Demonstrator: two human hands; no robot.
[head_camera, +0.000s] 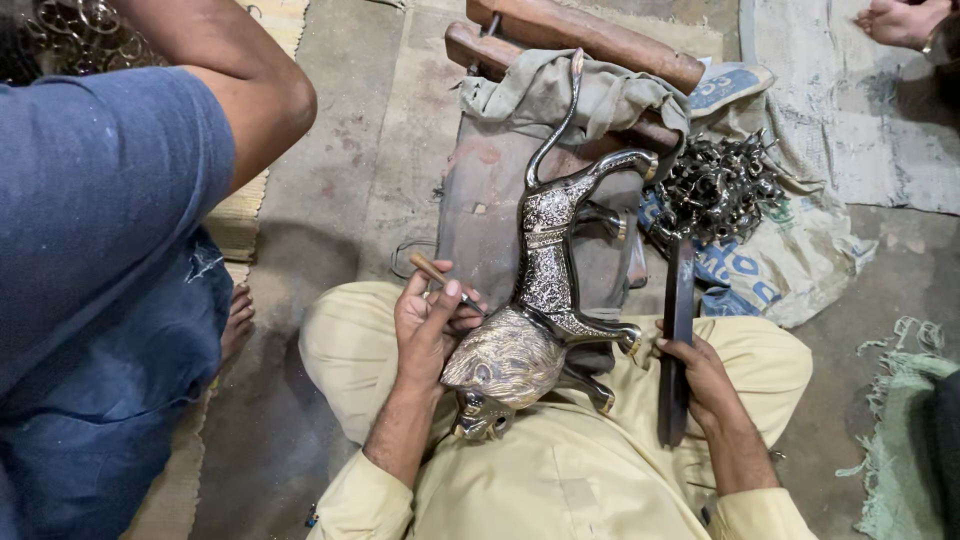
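Below, two hands: left holds one chisel, right one bar.

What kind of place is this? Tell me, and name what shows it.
Likely a floor-level metal craft workshop: an engraved metal lion figure on a padded block, a chisel-like tool in the left hand, a heap of metal pieces on sacking.

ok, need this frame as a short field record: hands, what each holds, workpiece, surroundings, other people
left hand: grips a small chisel-like tool, tip at the mane of the figure
right hand: holds a long dark flat bar, upright along the knee
workpiece: engraved metal lion figure, head toward the person, tail away, lying across the lap and a worn padded block
surroundings: grey cloth over wooden logs; heap of small metal parts on a printed sack
other people: person in blue shirt at the left; another hand top right
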